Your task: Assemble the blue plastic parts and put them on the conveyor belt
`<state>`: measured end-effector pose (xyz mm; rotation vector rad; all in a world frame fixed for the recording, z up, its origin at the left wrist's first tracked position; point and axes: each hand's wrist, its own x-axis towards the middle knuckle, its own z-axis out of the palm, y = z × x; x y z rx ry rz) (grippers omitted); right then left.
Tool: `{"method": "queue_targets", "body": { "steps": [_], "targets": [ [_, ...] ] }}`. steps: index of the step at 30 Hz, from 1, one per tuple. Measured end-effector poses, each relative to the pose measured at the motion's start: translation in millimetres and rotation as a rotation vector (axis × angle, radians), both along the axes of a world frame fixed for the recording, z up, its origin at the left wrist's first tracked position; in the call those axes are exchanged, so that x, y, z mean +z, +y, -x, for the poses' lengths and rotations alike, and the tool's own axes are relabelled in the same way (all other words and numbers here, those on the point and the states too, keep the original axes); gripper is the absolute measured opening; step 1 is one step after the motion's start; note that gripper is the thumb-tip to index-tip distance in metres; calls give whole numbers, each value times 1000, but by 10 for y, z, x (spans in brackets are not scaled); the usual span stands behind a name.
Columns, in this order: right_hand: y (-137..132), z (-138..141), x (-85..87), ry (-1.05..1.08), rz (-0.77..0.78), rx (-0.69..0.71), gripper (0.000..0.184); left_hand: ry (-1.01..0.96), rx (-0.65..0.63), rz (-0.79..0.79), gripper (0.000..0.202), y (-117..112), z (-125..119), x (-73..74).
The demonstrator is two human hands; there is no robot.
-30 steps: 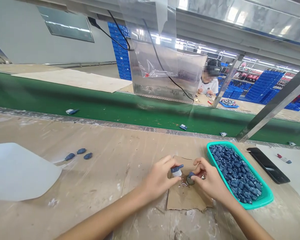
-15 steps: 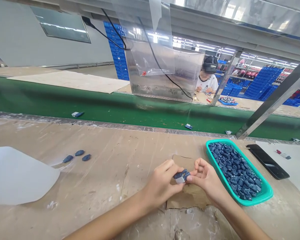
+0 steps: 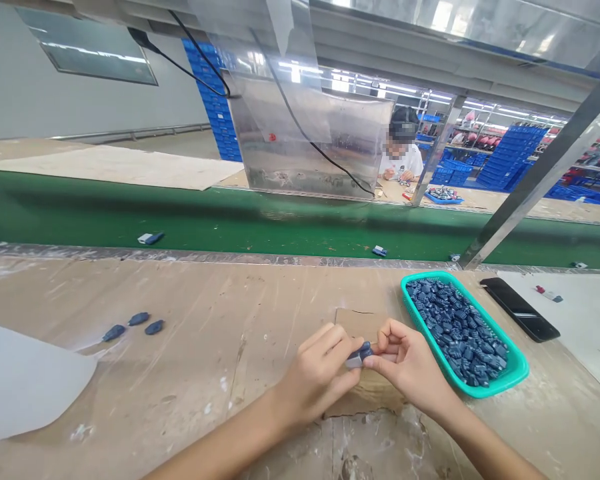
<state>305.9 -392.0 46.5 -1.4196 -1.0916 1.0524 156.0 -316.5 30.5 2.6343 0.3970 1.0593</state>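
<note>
Both my hands meet above a torn piece of cardboard [image 3: 361,325]. My left hand [image 3: 320,377] pinches a small blue-and-white plastic part [image 3: 360,356] in its fingertips. My right hand [image 3: 409,359] presses on the part's blue end from the other side, and its fingers hide some of the part. To the right of my right hand stands a teal plastic basket [image 3: 473,392], heaped with dark blue ribbed parts [image 3: 455,330]. Several similar blue pieces [image 3: 139,319] lie on the bench to the left of my hands.
A white plastic sheet [image 3: 25,380] lies at the bench's left side, and a black phone [image 3: 519,309] at its right. Beyond the bench runs a green conveyor belt [image 3: 280,227] carrying small parts. A co-worker [image 3: 400,160] sits across it, behind a steel post [image 3: 433,157].
My hands have closed together, and the white-and-blue part and the dark round piece are no longer seen apart. The whole view has shifted slightly, with the basket lower-left of its earlier place.
</note>
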Motion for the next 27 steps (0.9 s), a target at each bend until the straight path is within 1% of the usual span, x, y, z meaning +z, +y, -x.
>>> {"method": "queue_targets", "body": {
  "steps": [2, 4, 5, 6, 7, 9, 11, 13, 15, 18, 20, 22, 24, 26, 27],
  "targets": [
    [-16, -230, 105, -139, -3, 56, 23, 93, -46, 142, 21, 190, -39, 1],
    [-24, -570, 204, -363, -25, 14, 16, 179, -16, 251, 24, 515, -72, -34],
    [-24, -755, 233, -504, -34, -55, 15, 206, 34, 279, 25, 713, -84, -63],
    [-22, -932, 240, -656, -33, -118, 13, 213, 112, 290, 26, 924, -95, -95],
    [-16, -1087, 224, -798, -8, -154, 13, 227, 183, 292, 27, 1135, -106, -128],
    [7, -1300, 131, -998, 75, -129, 18, 227, 360, 287, 29, 1524, -140, -177],
    [37, -1376, -2, -1088, 145, -74, 23, 220, 520, 277, 31, 1829, -202, -202],
    [63, -1361, -127, -1126, 168, -74, 26, 213, 615, 268, 34, 2034, -292, -220],
    [71, -1329, -220, -1134, 154, -110, 28, 211, 648, 265, 39, 2152, -380, -256],
    [44, -1347, -315, -1114, 54, -137, 29, 218, 659, 264, 49, 2249, -406, -349],
    [11, -1418, -373, -1093, -28, -148, 28, 224, 690, 256, 60, 2326, -285, -409],
    [-17, -1522, -439, -1068, -79, -169, 30, 220, 784, 229, 65, 2442, -27, -440],
    [-28, -1637, -517, -1033, -102, -192, 30, 216, 933, 197, 65, 2580, 342, -434],
    [-25, -1733, -597, -996, -123, -216, 27, 204, 1100, 172, 62, 2706, 745, -407],
    [-19, -1765, -632, -982, -143, -257, 25, 192, 1181, 165, 61, 2759, 928, -392]
  ]
}}
